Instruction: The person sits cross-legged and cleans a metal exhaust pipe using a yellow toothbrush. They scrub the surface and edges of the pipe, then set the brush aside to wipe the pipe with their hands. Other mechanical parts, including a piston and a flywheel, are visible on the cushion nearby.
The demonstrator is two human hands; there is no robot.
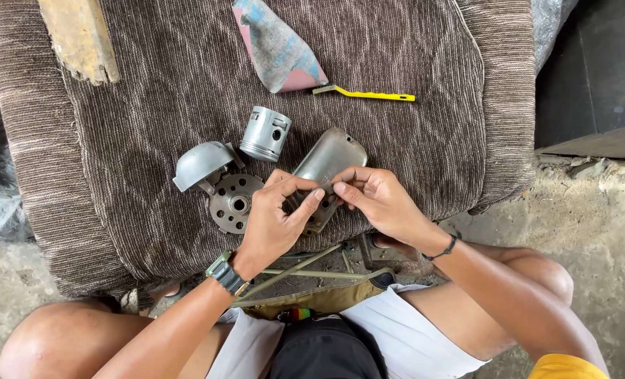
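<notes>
Grey metal cover (326, 160) lies under left hand (274, 219) and right hand (377, 200), both pinching something too small to tell.

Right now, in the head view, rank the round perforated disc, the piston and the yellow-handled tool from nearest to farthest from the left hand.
1. Round perforated disc, just left of the left hand.
2. Piston, above it.
3. Yellow-handled tool, far upper right.

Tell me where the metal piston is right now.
In the head view the metal piston lies on the brown cushion, up-left of the hands, between the grey domed cover and the oblong metal cover.
</notes>
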